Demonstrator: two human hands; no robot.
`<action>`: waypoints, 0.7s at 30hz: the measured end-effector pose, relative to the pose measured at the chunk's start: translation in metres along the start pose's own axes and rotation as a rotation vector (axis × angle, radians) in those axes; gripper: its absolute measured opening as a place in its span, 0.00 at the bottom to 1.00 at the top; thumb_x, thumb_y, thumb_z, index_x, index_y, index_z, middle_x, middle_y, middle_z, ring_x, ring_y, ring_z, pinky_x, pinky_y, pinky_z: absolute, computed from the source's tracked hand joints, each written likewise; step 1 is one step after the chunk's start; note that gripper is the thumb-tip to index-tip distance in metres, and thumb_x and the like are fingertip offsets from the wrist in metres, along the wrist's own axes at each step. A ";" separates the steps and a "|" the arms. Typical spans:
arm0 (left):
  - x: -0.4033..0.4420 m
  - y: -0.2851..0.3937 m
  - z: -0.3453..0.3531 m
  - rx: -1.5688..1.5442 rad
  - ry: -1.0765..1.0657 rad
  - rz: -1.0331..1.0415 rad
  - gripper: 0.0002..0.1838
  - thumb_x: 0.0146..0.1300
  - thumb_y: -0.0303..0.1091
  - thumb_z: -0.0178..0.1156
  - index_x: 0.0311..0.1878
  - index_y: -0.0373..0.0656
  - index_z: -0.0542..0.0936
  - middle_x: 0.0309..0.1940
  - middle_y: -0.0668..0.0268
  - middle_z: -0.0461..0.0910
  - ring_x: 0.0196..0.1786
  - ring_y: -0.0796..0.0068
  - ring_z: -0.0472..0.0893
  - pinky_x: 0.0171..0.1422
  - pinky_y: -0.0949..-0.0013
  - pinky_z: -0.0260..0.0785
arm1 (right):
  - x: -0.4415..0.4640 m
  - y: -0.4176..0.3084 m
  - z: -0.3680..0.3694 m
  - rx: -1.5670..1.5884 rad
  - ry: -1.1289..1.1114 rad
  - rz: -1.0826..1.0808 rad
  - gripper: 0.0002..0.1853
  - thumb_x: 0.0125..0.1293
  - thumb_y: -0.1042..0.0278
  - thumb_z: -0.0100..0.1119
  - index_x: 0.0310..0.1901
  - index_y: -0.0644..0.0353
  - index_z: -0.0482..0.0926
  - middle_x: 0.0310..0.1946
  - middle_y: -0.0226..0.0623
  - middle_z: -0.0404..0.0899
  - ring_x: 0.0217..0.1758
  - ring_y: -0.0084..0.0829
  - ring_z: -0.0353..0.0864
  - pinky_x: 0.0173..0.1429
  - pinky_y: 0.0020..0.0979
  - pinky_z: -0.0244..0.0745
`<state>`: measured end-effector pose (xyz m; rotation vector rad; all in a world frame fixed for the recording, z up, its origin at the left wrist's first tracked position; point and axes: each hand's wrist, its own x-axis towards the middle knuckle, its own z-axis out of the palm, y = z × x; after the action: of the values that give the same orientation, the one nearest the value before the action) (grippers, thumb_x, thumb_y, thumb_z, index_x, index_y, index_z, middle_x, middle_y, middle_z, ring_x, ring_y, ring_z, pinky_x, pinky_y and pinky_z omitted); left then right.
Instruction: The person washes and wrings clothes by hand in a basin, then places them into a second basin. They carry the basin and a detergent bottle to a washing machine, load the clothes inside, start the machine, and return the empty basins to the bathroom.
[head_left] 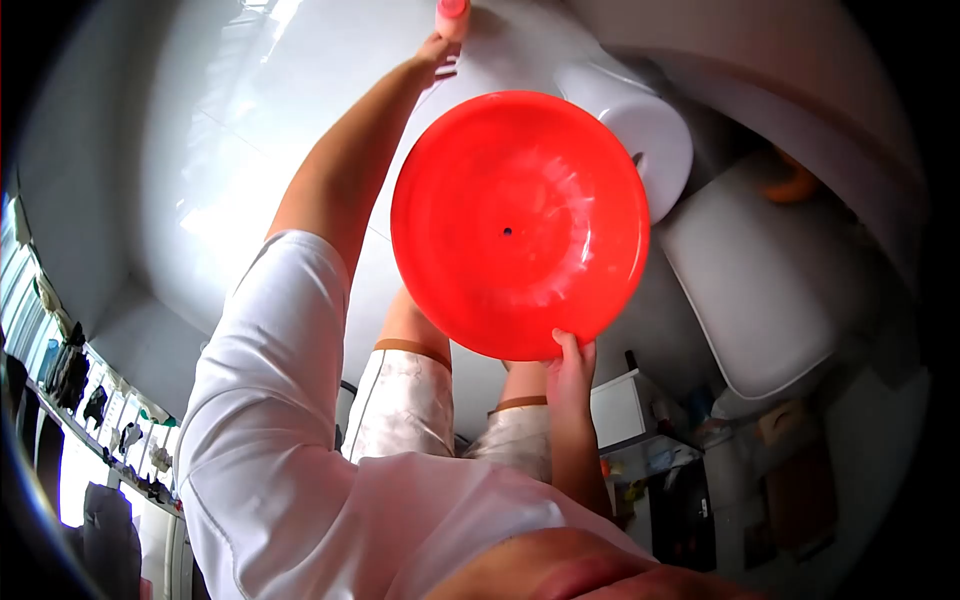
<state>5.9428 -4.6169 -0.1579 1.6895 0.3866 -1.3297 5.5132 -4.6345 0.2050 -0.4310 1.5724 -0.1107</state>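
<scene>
A round, glossy red basin (470,270) with a small dark spot at its centre fills the middle of the head view, its inside facing me. My right hand (570,368) grips the near rim, thumb on the inner side. Stretched out beyond the basin, my left hand (440,55) is closed around a small pink-and-white bottle-like thing (452,22) with a red top; the frame's top edge cuts it off. The left fingers are partly hidden. No contact shows between the left hand and the basin.
A white round-topped object (660,150) stands behind the basin at right, beside a large pale tub-like container (750,290). Something orange (792,180) lies farther right. A white cabinet (615,410) is near my legs. Hanging items (95,405) line the left side.
</scene>
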 end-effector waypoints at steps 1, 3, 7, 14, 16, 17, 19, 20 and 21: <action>0.011 0.001 0.001 -0.012 -0.028 -0.002 0.25 0.62 0.36 0.63 0.61 0.54 0.68 0.54 0.68 0.73 0.59 0.65 0.76 0.62 0.53 0.76 | 0.004 -0.001 0.000 -0.032 0.039 0.018 0.23 0.67 0.74 0.57 0.64 0.59 0.71 0.56 0.36 0.78 0.55 0.30 0.81 0.48 0.31 0.81; 0.033 -0.001 0.014 -0.061 0.078 0.021 0.29 0.64 0.34 0.62 0.66 0.54 0.62 0.56 0.63 0.72 0.60 0.61 0.77 0.63 0.51 0.76 | 0.021 -0.005 0.002 -0.009 0.046 0.040 0.23 0.67 0.74 0.57 0.64 0.59 0.70 0.56 0.36 0.78 0.55 0.30 0.81 0.49 0.31 0.81; -0.027 -0.010 0.022 -0.209 0.017 0.085 0.30 0.66 0.33 0.62 0.67 0.53 0.58 0.56 0.61 0.71 0.59 0.56 0.81 0.63 0.49 0.76 | 0.000 -0.016 -0.027 0.018 -0.072 0.041 0.30 0.69 0.73 0.56 0.72 0.59 0.62 0.64 0.42 0.73 0.61 0.37 0.79 0.55 0.36 0.82; -0.361 -0.030 0.042 -0.370 -0.509 -0.105 0.27 0.79 0.46 0.43 0.69 0.35 0.73 0.68 0.52 0.75 0.69 0.57 0.75 0.76 0.54 0.64 | -0.127 -0.035 -0.100 0.097 -0.075 -0.096 0.29 0.65 0.74 0.58 0.68 0.52 0.66 0.57 0.36 0.77 0.55 0.32 0.82 0.49 0.31 0.84; -0.449 -0.026 0.057 -0.359 -0.448 0.078 0.28 0.80 0.47 0.41 0.71 0.35 0.71 0.68 0.51 0.74 0.70 0.57 0.74 0.77 0.54 0.63 | -0.172 -0.036 -0.133 0.042 -0.047 -0.107 0.28 0.65 0.73 0.59 0.67 0.50 0.68 0.56 0.33 0.77 0.53 0.31 0.81 0.46 0.31 0.83; -0.492 -0.017 0.071 -0.388 -0.433 0.044 0.28 0.80 0.47 0.41 0.71 0.36 0.70 0.69 0.52 0.74 0.70 0.57 0.73 0.77 0.54 0.63 | -0.190 -0.036 -0.160 -0.011 -0.034 -0.100 0.27 0.64 0.73 0.59 0.66 0.49 0.69 0.56 0.32 0.77 0.53 0.30 0.81 0.45 0.32 0.83; -0.519 -0.004 0.083 -0.303 -0.428 0.090 0.27 0.80 0.50 0.42 0.68 0.39 0.73 0.64 0.55 0.78 0.67 0.60 0.76 0.73 0.57 0.67 | -0.227 -0.038 -0.177 0.154 -0.033 -0.220 0.28 0.63 0.70 0.62 0.66 0.50 0.69 0.51 0.28 0.79 0.45 0.25 0.80 0.30 0.23 0.73; -0.542 -0.004 0.078 -0.254 -0.322 0.054 0.27 0.79 0.51 0.44 0.67 0.41 0.74 0.63 0.58 0.79 0.65 0.63 0.77 0.70 0.58 0.69 | -0.249 -0.035 -0.180 0.231 -0.038 -0.229 0.28 0.63 0.69 0.62 0.66 0.51 0.70 0.49 0.28 0.79 0.44 0.26 0.82 0.33 0.26 0.77; -0.574 0.009 0.086 -0.171 -0.264 0.029 0.26 0.79 0.52 0.45 0.66 0.43 0.75 0.61 0.60 0.80 0.62 0.66 0.78 0.67 0.60 0.71 | -0.258 -0.020 -0.202 0.221 -0.042 -0.281 0.28 0.62 0.71 0.61 0.65 0.47 0.70 0.49 0.29 0.79 0.42 0.28 0.82 0.39 0.34 0.82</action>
<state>5.6877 -4.5287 0.3557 1.3537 0.3103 -1.4346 5.3164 -4.6048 0.4665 -0.4743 1.4331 -0.4832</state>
